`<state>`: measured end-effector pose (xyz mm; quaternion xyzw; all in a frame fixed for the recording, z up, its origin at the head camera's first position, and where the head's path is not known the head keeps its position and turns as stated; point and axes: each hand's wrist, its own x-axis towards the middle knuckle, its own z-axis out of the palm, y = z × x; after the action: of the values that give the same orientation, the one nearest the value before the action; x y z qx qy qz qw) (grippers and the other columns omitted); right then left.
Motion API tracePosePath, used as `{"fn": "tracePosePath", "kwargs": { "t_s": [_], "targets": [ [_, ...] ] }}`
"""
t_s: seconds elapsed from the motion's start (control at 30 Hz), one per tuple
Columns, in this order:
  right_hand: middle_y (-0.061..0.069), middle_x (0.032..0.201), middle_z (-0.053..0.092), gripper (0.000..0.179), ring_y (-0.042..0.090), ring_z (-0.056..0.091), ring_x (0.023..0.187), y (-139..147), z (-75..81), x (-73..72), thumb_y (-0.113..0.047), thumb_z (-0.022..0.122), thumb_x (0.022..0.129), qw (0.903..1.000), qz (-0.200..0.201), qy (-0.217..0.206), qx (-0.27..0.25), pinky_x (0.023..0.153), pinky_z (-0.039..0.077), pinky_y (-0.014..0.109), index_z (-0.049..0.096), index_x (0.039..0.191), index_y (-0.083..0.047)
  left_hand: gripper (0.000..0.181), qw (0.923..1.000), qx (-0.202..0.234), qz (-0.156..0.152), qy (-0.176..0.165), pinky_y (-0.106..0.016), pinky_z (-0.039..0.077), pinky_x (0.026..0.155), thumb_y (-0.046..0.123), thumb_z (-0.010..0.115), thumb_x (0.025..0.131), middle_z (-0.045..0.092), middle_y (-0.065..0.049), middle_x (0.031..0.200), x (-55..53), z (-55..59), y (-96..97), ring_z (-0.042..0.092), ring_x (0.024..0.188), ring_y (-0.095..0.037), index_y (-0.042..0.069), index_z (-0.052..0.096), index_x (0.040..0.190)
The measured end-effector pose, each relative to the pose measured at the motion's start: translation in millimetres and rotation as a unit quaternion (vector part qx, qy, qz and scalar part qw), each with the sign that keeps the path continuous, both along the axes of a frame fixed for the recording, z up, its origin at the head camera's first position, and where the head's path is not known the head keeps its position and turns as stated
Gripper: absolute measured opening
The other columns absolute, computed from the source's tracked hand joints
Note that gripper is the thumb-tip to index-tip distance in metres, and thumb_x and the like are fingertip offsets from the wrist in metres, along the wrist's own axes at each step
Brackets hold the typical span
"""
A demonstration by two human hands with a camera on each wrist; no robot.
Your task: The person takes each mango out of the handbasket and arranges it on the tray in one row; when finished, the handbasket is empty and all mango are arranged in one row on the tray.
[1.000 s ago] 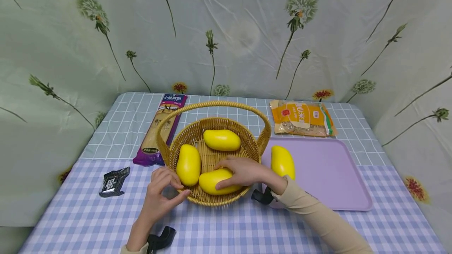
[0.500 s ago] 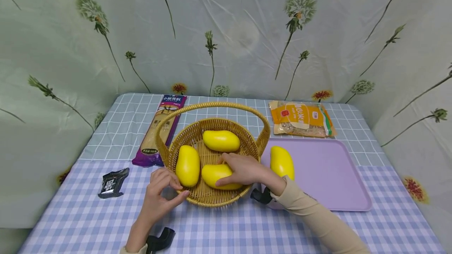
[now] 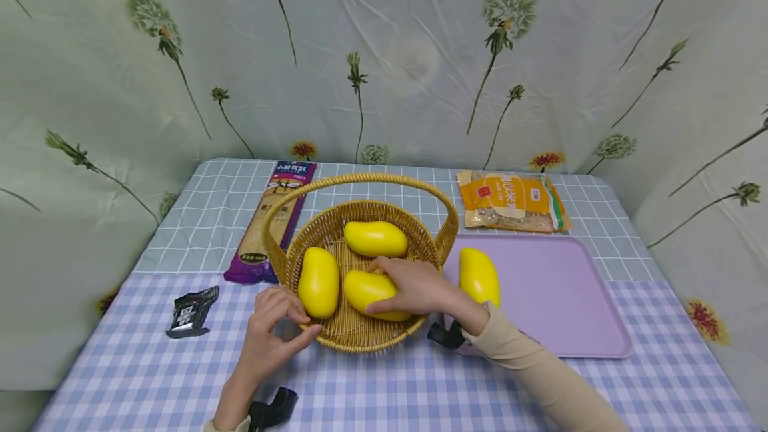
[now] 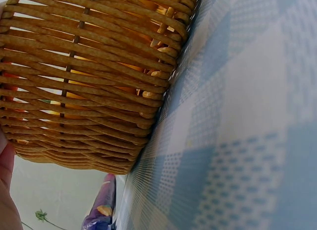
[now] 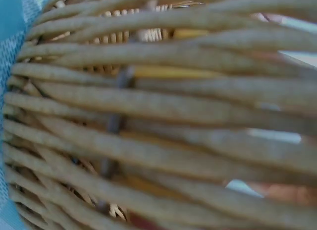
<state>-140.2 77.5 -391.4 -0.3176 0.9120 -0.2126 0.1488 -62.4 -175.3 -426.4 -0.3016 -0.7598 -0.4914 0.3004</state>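
Note:
A wicker basket [image 3: 363, 347] with a tall arched handle stands on the checked cloth in the head view. My left hand [image 3: 270, 325] pinches its near left rim between thumb and fingers. Inside the basket, my right hand [image 3: 420, 291] grips a yellow mango [image 3: 367, 291] at the near right, thumb in front and fingers behind. Two more mangoes lie in there: one mango [image 3: 376, 239] at the back, another mango [image 3: 319, 283] at the left. Woven basket wall [image 4: 84, 86] fills much of the left wrist view. The right wrist view shows blurred weave [image 5: 163, 106], which hides the fingers.
A lilac tray [image 3: 552, 299] lies right of the basket, bearing a mango [image 3: 479, 275] at its left side. Behind the tray is an orange food packet [image 3: 513, 202]. A purple pasta pack [image 3: 264, 232] and a small black wrapper [image 3: 192, 312] lie to the left.
The mango in my right hand has shifted slightly right and toward the back within the basket. My left hand has stayed at the rim.

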Motion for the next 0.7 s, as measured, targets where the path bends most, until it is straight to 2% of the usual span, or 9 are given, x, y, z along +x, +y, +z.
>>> {"fn": "tracePosePath", "kwargs": {
  "t_s": [0.13, 0.37, 0.53, 0.7],
  "targets": [
    [-0.005, 0.122, 0.059, 0.063, 0.015, 0.056, 0.102, 2.6, 1.9, 2.7, -0.057, 0.069, 0.078, 0.9994, -0.015, 0.011, -0.028, 0.081, 0.043, 0.037, 0.051, 0.129, -0.025, 0.033, 1.0000, 0.000, -0.001, 0.000, -0.031, 0.027, 0.089, 0.034, 0.073, 0.084, 0.057, -0.001, 0.073, -0.2, 0.2, 0.1, 0.049, 0.077, -0.018, 0.009, 0.057, 0.069],
    [-0.004, 0.118, 0.059, 0.070, 0.012, 0.055, 0.103, 8.5, 5.8, 8.2, -0.059, 0.070, 0.076, 0.9938, -0.045, 0.006, -0.102, 0.083, 0.044, 0.034, 0.049, 0.132, -0.023, 0.033, 1.0000, -0.002, 0.001, 0.009, -0.031, 0.028, 0.089, 0.033, 0.073, 0.084, 0.057, -0.001, 0.073, -0.9, 0.1, -0.1, 0.049, 0.076, -0.017, 0.009, 0.057, 0.069],
    [0.000, 0.116, 0.058, 0.074, 0.014, 0.055, 0.101, 13.5, 6.4, 12.7, -0.060, 0.071, 0.074, 0.9859, -0.075, -0.003, -0.149, 0.081, 0.045, 0.035, 0.045, 0.132, -0.022, 0.033, 0.9999, -0.003, 0.002, 0.011, -0.031, 0.028, 0.090, 0.034, 0.073, 0.084, 0.057, -0.001, 0.073, -1.4, 0.0, -0.1, 0.049, 0.076, -0.017, 0.009, 0.057, 0.069],
    [0.001, 0.118, 0.057, 0.072, 0.015, 0.054, 0.099, 18.8, 7.2, 19.4, -0.056, 0.074, 0.074, 0.9731, -0.103, -0.004, -0.206, 0.074, 0.048, 0.034, 0.043, 0.131, -0.025, 0.033, 1.0000, -0.004, 0.000, 0.006, -0.031, 0.027, 0.090, 0.034, 0.073, 0.084, 0.057, -0.001, 0.073, -1.1, -0.3, 0.4, 0.049, 0.077, -0.017, 0.009, 0.057, 0.069]
  ]
}}
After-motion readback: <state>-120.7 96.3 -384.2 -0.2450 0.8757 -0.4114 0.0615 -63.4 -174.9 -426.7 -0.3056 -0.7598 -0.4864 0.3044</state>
